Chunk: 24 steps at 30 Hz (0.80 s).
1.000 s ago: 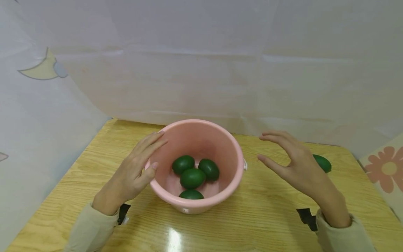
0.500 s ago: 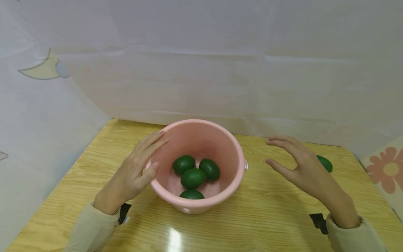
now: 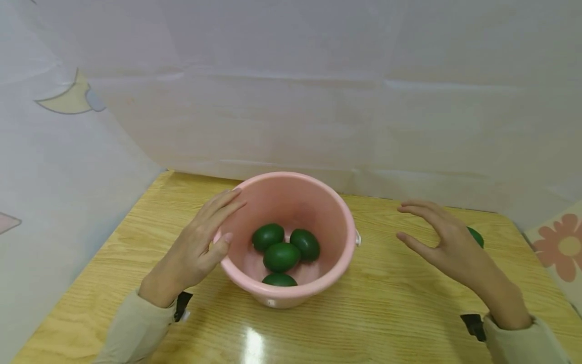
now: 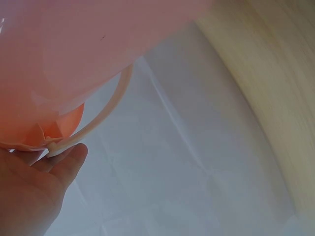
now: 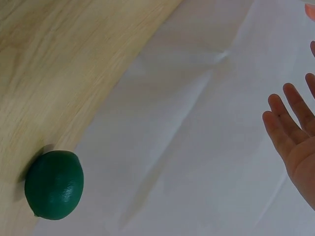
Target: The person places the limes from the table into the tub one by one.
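In the head view, a pink bucket (image 3: 282, 296) holds several green limes (image 3: 281, 257) at its bottom. My left hand (image 3: 193, 242) rests against the bucket's left rim with fingers fairly straight; in the left wrist view its fingertips touch the bucket by the end of the white handle (image 4: 106, 110). To the right, apart from the bucket, my right hand (image 3: 447, 247) hovers over the table, fingers spread and thumb apart, nothing between them. Behind it another lime (image 3: 476, 236) is mostly hidden; this lime (image 5: 55, 185) shows whole in the right wrist view, on the wood.
The light wooden table (image 3: 386, 308) carries the bucket and the loose lime. A pale sheet (image 3: 291, 101) hangs upright behind the table's back edge, with printed side panels bearing a moon (image 3: 65, 98) and a flower (image 3: 564, 246).
My right hand has moved to the right, away from the bucket, covering more of the loose lime. My left hand stays at the rim. The head view has shifted slightly.
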Each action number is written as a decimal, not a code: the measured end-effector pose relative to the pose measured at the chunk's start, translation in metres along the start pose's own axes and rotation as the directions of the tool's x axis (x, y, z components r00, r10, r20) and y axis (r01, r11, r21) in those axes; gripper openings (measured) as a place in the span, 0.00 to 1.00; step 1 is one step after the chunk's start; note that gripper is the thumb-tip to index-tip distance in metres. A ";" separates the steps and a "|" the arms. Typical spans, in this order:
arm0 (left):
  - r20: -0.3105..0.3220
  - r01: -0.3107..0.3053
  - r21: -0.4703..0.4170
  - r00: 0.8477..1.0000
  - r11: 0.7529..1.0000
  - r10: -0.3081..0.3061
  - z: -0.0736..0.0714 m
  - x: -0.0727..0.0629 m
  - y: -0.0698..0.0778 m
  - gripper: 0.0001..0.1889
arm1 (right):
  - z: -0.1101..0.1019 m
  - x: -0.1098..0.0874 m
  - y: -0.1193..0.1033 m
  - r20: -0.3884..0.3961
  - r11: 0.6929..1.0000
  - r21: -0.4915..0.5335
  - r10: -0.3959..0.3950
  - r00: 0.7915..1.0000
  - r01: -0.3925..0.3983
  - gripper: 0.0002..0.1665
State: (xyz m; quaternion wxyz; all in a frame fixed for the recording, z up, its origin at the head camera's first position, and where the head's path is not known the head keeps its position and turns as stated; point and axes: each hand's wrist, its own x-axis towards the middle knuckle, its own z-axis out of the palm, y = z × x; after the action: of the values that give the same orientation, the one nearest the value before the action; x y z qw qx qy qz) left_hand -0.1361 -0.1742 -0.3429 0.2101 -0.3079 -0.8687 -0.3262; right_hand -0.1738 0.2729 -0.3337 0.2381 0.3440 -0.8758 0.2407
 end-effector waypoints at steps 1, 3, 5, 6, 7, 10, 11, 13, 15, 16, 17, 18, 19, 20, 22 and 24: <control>0.000 0.000 -0.001 1.000 1.000 0.000 0.000 0.000 0.000 0.29 | 0.000 -0.001 0.001 0.001 1.000 -0.002 0.002 1.000 -0.002 0.38; 0.000 -0.003 -0.001 1.000 1.000 0.003 0.000 0.000 0.000 0.29 | 0.000 -0.003 0.004 0.005 1.000 -0.005 0.008 1.000 -0.008 0.39; 0.000 -0.004 0.001 1.000 1.000 0.004 0.000 0.000 0.000 0.29 | 0.000 -0.005 0.007 0.012 1.000 -0.010 0.015 1.000 -0.015 0.39; 0.000 -0.004 0.003 1.000 1.000 0.004 0.000 0.000 -0.001 0.29 | 0.000 -0.007 0.008 0.018 1.000 -0.014 0.021 1.000 -0.021 0.39; 0.000 -0.005 0.003 1.000 1.000 0.005 0.000 0.000 -0.001 0.29 | 0.000 -0.008 0.009 0.023 0.999 -0.018 0.029 0.999 -0.029 0.39; -0.002 -0.007 0.005 1.000 1.000 0.007 0.000 0.000 -0.001 0.29 | -0.001 -0.011 0.013 0.039 0.998 -0.044 0.056 0.998 -0.055 0.39; -0.003 -0.006 0.005 1.000 1.000 0.006 0.000 0.000 -0.001 0.29 | -0.001 -0.012 0.014 0.042 0.997 -0.049 0.064 0.997 -0.062 0.39; -0.003 -0.005 0.004 1.000 1.000 0.005 0.000 0.000 -0.001 0.30 | -0.002 -0.014 0.017 0.045 0.995 -0.060 0.076 0.996 -0.074 0.39; -0.003 -0.004 0.004 1.000 1.000 0.004 0.000 0.000 -0.001 0.30 | -0.003 -0.015 0.021 0.043 0.995 -0.057 0.083 0.996 -0.081 0.39; -0.002 -0.002 0.004 1.000 1.000 0.002 0.000 0.000 -0.001 0.29 | -0.003 -0.016 0.023 0.040 0.995 -0.053 0.082 0.996 -0.080 0.40; -0.002 -0.001 0.003 1.000 1.000 0.001 0.000 0.000 -0.001 0.29 | -0.003 -0.017 0.024 0.038 0.995 -0.051 0.083 0.996 -0.081 0.40; -0.001 -0.001 0.004 1.000 1.000 0.001 0.000 0.000 -0.001 0.29 | -0.003 -0.018 0.026 0.036 0.995 -0.052 0.086 0.996 -0.084 0.40; -0.001 -0.001 0.005 1.000 1.000 0.001 0.000 0.000 -0.001 0.29 | -0.003 -0.019 0.028 0.036 0.995 -0.048 0.092 0.995 -0.090 0.40; -0.001 -0.001 0.005 1.000 1.000 0.001 0.000 0.000 -0.001 0.29 | -0.003 -0.020 0.029 0.036 0.994 -0.052 0.098 0.995 -0.096 0.40; 0.001 0.001 0.006 1.000 1.000 -0.001 0.000 0.000 0.000 0.29 | -0.005 -0.022 0.032 0.044 0.992 -0.069 0.113 0.993 -0.110 0.40; 0.002 0.005 0.008 1.000 1.000 -0.005 0.000 0.000 0.000 0.29 | -0.006 -0.024 0.035 0.056 0.988 -0.082 0.134 0.989 -0.130 0.39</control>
State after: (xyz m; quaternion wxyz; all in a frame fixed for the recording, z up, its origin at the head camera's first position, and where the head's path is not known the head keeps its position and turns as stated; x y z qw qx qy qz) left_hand -0.1363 -0.1746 -0.3429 0.2097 -0.3054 -0.8709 -0.3231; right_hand -0.1816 0.3105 -0.3522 0.2082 0.2828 -0.9123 0.2108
